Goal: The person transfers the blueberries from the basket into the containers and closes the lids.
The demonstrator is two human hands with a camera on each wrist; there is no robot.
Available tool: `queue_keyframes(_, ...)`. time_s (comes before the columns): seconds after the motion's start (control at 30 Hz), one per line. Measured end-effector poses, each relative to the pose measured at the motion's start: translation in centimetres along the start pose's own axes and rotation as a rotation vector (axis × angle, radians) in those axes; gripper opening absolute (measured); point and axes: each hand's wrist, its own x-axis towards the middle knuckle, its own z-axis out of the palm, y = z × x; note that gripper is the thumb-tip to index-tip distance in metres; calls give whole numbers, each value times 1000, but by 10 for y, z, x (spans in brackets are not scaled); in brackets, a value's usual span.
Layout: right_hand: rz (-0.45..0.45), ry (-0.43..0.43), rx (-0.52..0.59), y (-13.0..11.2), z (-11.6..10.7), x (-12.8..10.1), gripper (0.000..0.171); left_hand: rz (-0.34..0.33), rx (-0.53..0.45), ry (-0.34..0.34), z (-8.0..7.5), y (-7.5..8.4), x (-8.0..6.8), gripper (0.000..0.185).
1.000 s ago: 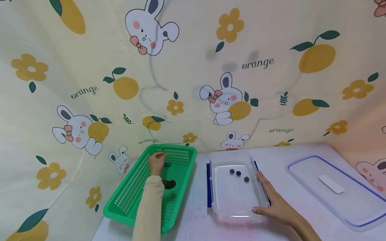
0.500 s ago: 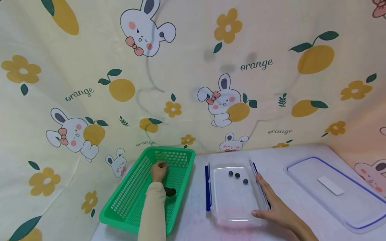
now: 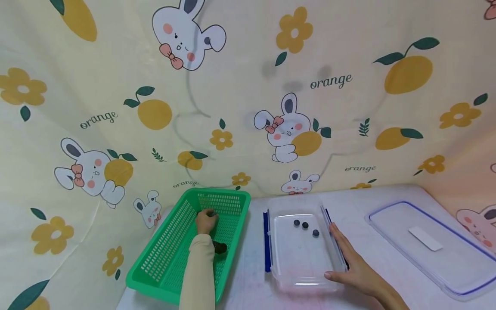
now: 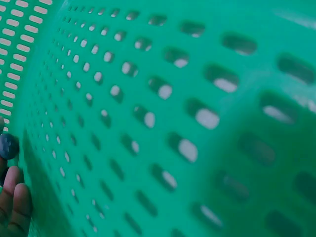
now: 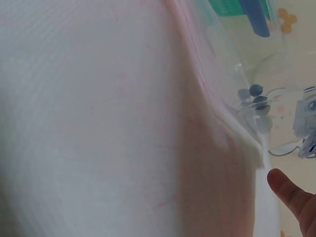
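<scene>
In the head view my left hand [image 3: 206,221] reaches down into a green plastic basket [image 3: 135,280], near its far left wall. Its fingertips pinch a small dark-blue ball like a blueberry [image 4: 9,146], seen at the left edge of the left wrist view. My right hand [image 3: 358,269] rests against the right side of a clear plastic box [image 3: 298,271]. Its fingers lie straight along the side flap, and the thumb is at the near right corner. Three more blueberries [image 3: 305,225] lie inside the box toward its far end.
A clear lid with a blue seal [image 3: 453,254] and a white label lies on the table at right. A blue latch flap [image 3: 268,241] hangs open on the box's left side. Printed cloth [image 3: 240,86] with rabbits and oranges rises behind the table [image 3: 248,275].
My left hand has moved down and slightly nearer within the basket, its fingers now on a blueberry. The right hand stays at the box. The head view has shifted slightly.
</scene>
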Motion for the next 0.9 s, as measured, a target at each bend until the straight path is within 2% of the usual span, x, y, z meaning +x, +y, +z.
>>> queue_keyframes(0.3,36,-2,-14,0,0,0,110,-19,-4,-15,1,3,1,32)
queue_keyframes(0.6,33,-6,-4,-1,1,1,110,-26,20,68,4,1,2,20)
queue_keyframes(0.9,10,-1,7,0,0,1,110,-46,8,106,5,-1,3,16)
